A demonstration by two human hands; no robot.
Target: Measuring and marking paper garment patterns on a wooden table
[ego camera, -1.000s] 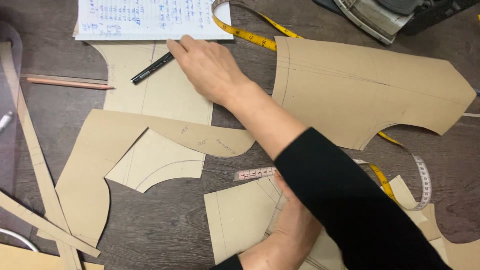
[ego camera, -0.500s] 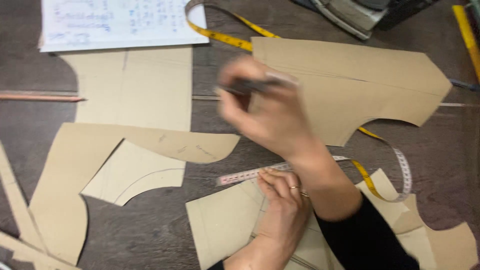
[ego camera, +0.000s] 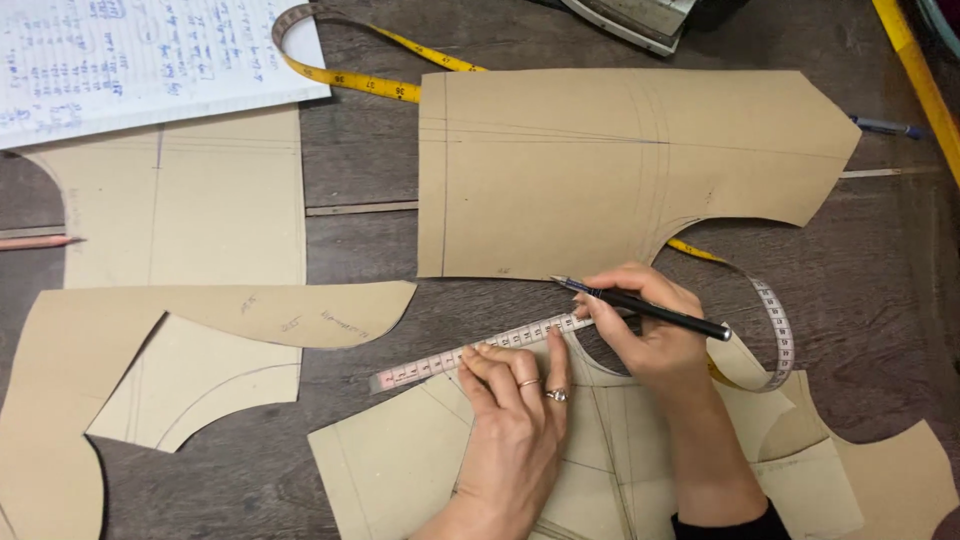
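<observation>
Moved: right hand [ego camera: 655,330] has come back from the far pattern piece, down beside the left.
Right hand: fingers closed around a black pen [ego camera: 645,308], tip pointing up-left.
Left hand [ego camera: 520,400]: fingers flat, pressing the measuring tape [ego camera: 480,350] onto the near cardboard pattern piece [ego camera: 400,470].
Tape: under the left fingertips, just below the pen tip.

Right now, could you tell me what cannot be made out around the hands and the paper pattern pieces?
- Head view: the pattern piece under the left hand is partly covered by both hands and cut off by the bottom edge.
- Pen in the right hand: its middle is hidden by fingers.
- Notes sheet: cut off at the top-left; writing too small.
- Grey object: cut off by the top edge.
</observation>
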